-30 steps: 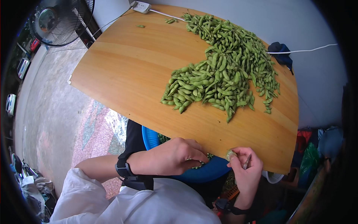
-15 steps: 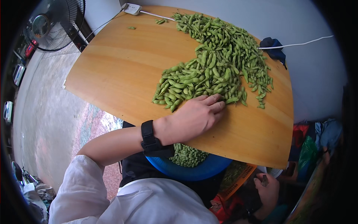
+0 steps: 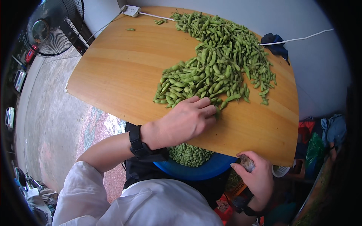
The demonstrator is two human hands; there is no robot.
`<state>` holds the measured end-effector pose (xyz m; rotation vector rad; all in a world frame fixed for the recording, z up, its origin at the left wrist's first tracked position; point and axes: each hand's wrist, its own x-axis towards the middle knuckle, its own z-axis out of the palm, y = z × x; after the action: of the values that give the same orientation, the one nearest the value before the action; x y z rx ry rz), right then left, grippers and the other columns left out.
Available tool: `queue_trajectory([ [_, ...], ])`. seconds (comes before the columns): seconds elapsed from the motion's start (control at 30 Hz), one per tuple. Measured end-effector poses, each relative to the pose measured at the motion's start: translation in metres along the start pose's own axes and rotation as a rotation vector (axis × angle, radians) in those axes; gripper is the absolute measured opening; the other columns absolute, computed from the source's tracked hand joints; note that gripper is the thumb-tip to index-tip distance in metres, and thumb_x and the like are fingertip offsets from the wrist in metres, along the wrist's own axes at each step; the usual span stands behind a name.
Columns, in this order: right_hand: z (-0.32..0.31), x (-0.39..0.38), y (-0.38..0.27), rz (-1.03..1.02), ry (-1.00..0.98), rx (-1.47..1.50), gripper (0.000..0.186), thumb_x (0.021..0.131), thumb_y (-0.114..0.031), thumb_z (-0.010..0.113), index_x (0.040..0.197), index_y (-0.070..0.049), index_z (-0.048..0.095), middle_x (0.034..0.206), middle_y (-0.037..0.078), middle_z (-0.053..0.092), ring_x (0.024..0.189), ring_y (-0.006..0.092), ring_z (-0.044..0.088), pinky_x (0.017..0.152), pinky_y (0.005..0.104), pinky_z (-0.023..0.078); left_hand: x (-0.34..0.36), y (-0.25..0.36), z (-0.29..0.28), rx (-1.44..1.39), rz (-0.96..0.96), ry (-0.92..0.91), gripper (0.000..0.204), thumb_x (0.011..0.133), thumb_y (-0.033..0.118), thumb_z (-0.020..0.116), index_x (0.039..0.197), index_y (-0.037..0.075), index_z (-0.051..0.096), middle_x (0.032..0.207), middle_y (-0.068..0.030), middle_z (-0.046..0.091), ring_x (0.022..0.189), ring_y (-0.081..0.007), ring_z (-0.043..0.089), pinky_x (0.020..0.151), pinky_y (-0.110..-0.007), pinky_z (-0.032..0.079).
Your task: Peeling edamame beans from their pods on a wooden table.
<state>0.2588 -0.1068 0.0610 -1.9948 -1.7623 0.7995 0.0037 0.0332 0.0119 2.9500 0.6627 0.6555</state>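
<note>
A big pile of green edamame pods (image 3: 211, 71) covers the right half of the wooden table (image 3: 109, 71). At the pile's near edge my left hand (image 3: 186, 120) is closed, fingers bent down, with a bit of green pod showing at the fingertips. Below the table's front edge a blue basin (image 3: 211, 173) holds shelled green beans (image 3: 190, 155). My right hand (image 3: 258, 175) is beside the basin, at the table's near right edge. Its thumb and fingers curl round a small greyish-brown lump (image 3: 247, 163) whose kind I cannot make out.
A black fan (image 3: 41, 32) stands at the far left. A white power strip (image 3: 131, 10) with a cord lies on the table's back edge, and a dark cloth item (image 3: 275, 43) at its right. An orange crate (image 3: 237, 188) sits below, near my right arm.
My left hand has drawn back from the pile, toward me and slightly left. My right hand has risen from above the orange crate to the table's edge beside the basin.
</note>
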Motion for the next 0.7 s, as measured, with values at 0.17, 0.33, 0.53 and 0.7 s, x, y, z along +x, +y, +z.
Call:
queue_trajectory([
  [0.17,0.018,0.017,-0.017,-0.048,-0.038,0.081,0.035,0.084,-0.024,0.086,0.108,-0.002,0.073,0.098,0.018,0.075,0.09,0.0366,0.073,0.081,0.0423,0.056,-0.008,-0.009,0.001,-0.267,-0.06,0.047,0.024,0.082,0.01,0.076,0.105,0.005,0.07,0.106,-0.0091,0.068,0.099,-0.0304,0.063,0.084,-0.042,0.055],
  [0.33,0.029,0.026,-0.015,-0.065,0.035,0.122,0.033,0.094,-0.027,0.078,0.114,-0.001,0.071,0.104,0.019,0.074,0.095,0.0383,0.072,0.083,0.0433,0.055,-0.019,-0.011,-0.001,-0.286,-0.129,0.153,0.027,0.084,0.009,0.076,0.111,0.006,0.072,0.107,-0.0091,0.07,0.095,-0.0306,0.064,0.082,-0.04,0.056],
  [0.53,0.036,0.032,-0.016,-0.143,0.055,0.146,0.027,0.1,-0.022,0.071,0.114,0.0,0.07,0.101,0.019,0.073,0.093,0.0389,0.071,0.083,0.0434,0.055,0.004,0.02,0.002,-0.015,-0.274,0.117,0.013,0.082,0.014,0.075,0.09,0.006,0.069,0.095,-0.009,0.06,0.092,-0.0291,0.057,0.08,-0.039,0.051],
  [0.7,0.031,0.027,-0.006,-0.093,0.057,0.163,0.024,0.099,-0.018,0.071,0.114,0.001,0.07,0.099,0.019,0.07,0.091,0.0382,0.069,0.082,0.0428,0.055,0.012,0.027,0.016,-0.071,-0.294,0.091,0.011,0.078,0.009,0.07,0.084,0.004,0.062,0.096,-0.0109,0.057,0.096,-0.0311,0.057,0.083,-0.04,0.052],
])
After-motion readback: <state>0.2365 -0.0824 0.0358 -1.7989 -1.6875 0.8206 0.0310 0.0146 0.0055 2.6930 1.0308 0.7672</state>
